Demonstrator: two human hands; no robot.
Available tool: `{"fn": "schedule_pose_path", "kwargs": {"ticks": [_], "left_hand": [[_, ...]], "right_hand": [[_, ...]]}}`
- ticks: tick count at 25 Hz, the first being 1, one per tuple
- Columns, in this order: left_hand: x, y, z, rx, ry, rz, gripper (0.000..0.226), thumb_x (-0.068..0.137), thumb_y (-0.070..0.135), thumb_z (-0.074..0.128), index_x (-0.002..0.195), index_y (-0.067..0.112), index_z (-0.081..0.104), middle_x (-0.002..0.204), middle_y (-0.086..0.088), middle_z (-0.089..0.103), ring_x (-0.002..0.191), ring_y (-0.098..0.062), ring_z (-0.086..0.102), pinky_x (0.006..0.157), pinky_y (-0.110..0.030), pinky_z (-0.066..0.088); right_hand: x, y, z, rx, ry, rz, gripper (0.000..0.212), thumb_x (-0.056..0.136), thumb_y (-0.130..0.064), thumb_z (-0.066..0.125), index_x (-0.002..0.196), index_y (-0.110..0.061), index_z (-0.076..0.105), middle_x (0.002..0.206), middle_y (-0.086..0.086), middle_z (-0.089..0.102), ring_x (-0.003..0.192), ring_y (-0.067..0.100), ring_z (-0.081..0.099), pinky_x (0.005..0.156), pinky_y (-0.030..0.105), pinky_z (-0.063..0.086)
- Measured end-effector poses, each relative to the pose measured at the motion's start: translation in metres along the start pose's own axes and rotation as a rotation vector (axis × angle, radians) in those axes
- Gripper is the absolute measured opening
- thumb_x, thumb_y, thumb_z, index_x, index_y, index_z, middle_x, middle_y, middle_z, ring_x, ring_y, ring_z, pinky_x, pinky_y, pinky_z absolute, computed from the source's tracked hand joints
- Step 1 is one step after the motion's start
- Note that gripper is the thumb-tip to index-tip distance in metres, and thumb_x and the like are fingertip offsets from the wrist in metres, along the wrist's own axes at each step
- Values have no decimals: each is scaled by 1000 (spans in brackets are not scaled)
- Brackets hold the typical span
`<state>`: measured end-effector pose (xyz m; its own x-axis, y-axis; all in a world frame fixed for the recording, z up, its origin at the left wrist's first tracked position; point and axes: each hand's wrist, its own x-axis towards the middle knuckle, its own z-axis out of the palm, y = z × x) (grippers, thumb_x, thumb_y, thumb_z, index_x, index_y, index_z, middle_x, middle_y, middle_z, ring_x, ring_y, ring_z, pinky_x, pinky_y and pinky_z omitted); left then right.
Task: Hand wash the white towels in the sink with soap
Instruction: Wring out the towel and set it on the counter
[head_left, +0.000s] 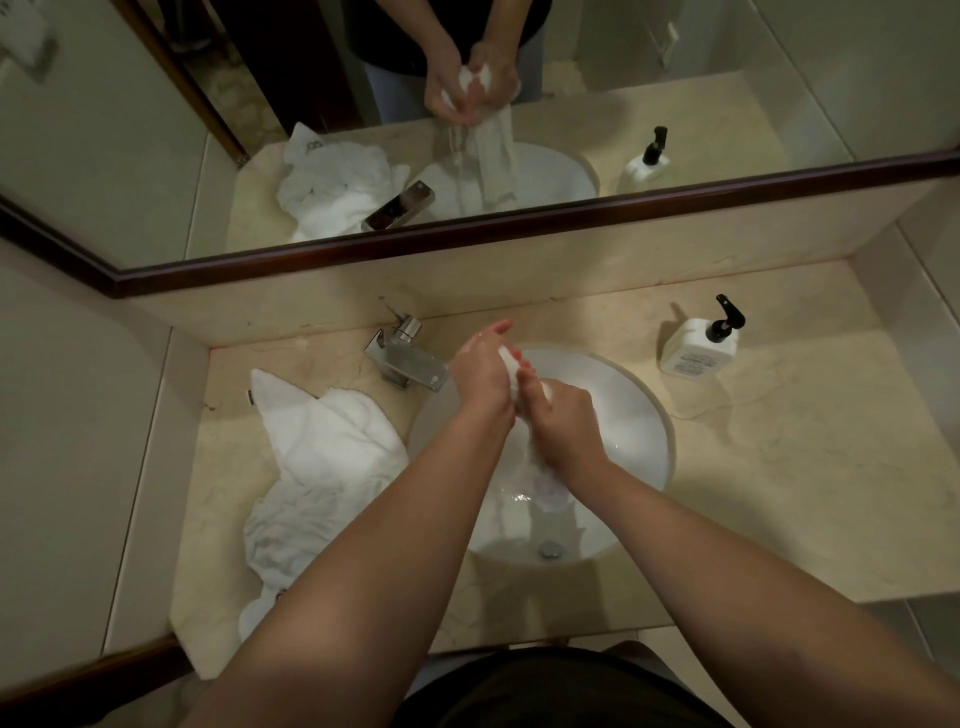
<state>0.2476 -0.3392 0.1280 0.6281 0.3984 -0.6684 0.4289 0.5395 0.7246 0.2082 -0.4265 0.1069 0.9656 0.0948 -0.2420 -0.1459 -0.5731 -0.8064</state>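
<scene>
Over the round white sink (644, 415), both of my hands squeeze one wet white towel (540, 478) between them. My left hand (480, 376) grips its bunched top from the left, fingertips pointing up. My right hand (563, 415) grips it from the right, just below. The towel's lower end hangs down into the basin. A pile of other white towels (317, 462) lies on the counter left of the sink. A white soap bottle (698, 348) with a black pump stands at the back right.
A chrome tap (408, 358) stands at the sink's back left, close to my left hand. The beige marble counter (789, 478) runs around the basin. A dark-framed mirror (467, 239) above the backsplash reflects my hands and the towels. The drain (549, 549) shows at the basin's front.
</scene>
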Motion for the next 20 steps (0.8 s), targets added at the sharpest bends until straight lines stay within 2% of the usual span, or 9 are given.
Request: {"fn": "schedule_pose_path", "kwargs": {"ticks": [3,5,8,11,13,15,17,19,20], "left_hand": [[-4,-1,-7,-109,-126,-34,20,95,6,53,108,10,68,54,-2,51,45,-13,49,49,-26,47],[-12,1,-11,-127,-234,-68,18,98,24,56,106,14,70,62,-4,58,54,-15,56,57,-29,52],[-39,-10,-17,-6,-421,-82,46,86,63,56,89,22,77,88,-7,72,83,-18,69,89,-38,54],[-58,-14,-18,256,-540,-96,73,69,76,58,121,25,64,118,-2,70,113,-17,65,98,-39,51],[-57,-5,-19,205,-592,-128,69,79,64,57,128,16,61,114,-7,71,104,-20,69,88,-36,57],[-57,5,-19,122,-656,-142,55,89,55,60,114,6,64,89,-13,70,80,-24,70,79,-38,57],[-58,10,-17,17,-702,-171,43,86,48,62,92,5,62,69,-10,62,63,-25,65,75,-37,56],[-56,13,-11,-157,-760,-188,41,78,44,70,93,7,60,67,-7,59,60,-23,62,73,-35,55],[-57,15,-8,-238,-751,-192,42,76,44,71,92,7,59,66,-6,58,61,-22,61,74,-35,54]], "right_hand": [[-5,1,-6,5,10,34,59,79,-79,26,55,-27,43,56,-6,49,59,14,48,54,30,31],[-6,-3,-13,65,8,58,54,87,-69,40,57,-25,46,58,-6,51,59,12,48,56,30,33],[-3,-18,-25,251,-10,84,39,100,-50,44,79,-23,64,76,-6,66,73,7,62,66,27,45],[6,-35,-38,260,-92,70,39,105,-36,32,95,-14,62,89,-5,64,88,13,61,83,33,48],[18,-40,-54,105,-98,-38,35,104,-32,39,98,-11,66,96,-1,61,96,18,57,87,29,42],[33,-43,-74,-7,-130,-116,40,101,-38,46,100,-8,71,101,0,60,98,18,57,90,30,43],[43,-43,-82,271,-320,-24,46,102,-43,41,92,-6,67,79,0,64,73,13,62,72,30,49],[47,-43,-77,631,-527,198,49,103,-52,32,82,-13,54,51,-6,48,42,7,49,43,21,40],[48,-42,-75,729,-606,277,52,100,-59,29,79,-16,49,48,-8,44,38,5,44,37,17,35]]}}
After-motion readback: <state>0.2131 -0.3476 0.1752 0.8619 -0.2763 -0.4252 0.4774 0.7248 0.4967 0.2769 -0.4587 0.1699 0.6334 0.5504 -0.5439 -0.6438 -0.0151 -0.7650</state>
